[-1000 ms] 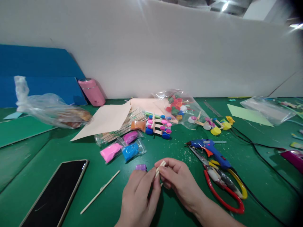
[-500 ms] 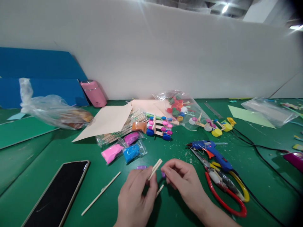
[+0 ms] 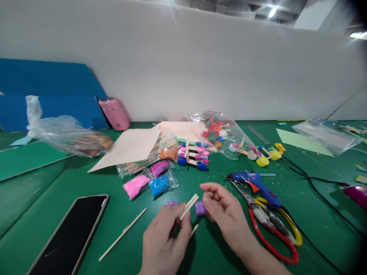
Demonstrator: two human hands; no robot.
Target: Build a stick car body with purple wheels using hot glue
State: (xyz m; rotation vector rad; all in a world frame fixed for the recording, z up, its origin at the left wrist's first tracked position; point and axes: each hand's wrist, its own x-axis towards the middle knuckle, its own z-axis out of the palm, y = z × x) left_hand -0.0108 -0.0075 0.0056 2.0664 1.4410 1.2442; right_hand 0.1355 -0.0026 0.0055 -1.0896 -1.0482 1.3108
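Note:
My left hand (image 3: 164, 240) is closed on a pair of short wooden sticks (image 3: 189, 205) that point up and to the right. My right hand (image 3: 222, 215) pinches a small purple bottle cap (image 3: 200, 208) just right of the stick tips, a small gap apart from them. Another purple cap (image 3: 171, 203) lies on the green mat behind my left hand. A short stick piece (image 3: 194, 230) lies on the mat between my hands.
A long wooden stick (image 3: 122, 233) and a phone (image 3: 67, 235) lie at the left. A blue glue gun (image 3: 255, 182) and red-handled scissors (image 3: 271, 233) lie right of my right hand. Clay packets (image 3: 149, 183), a stick-and-cap toy car (image 3: 193, 154) and a bag of caps (image 3: 219, 131) sit behind.
My hands have come apart. The right hand let go of the sticks and now holds a purple cap beside them; the left hand keeps the sticks.

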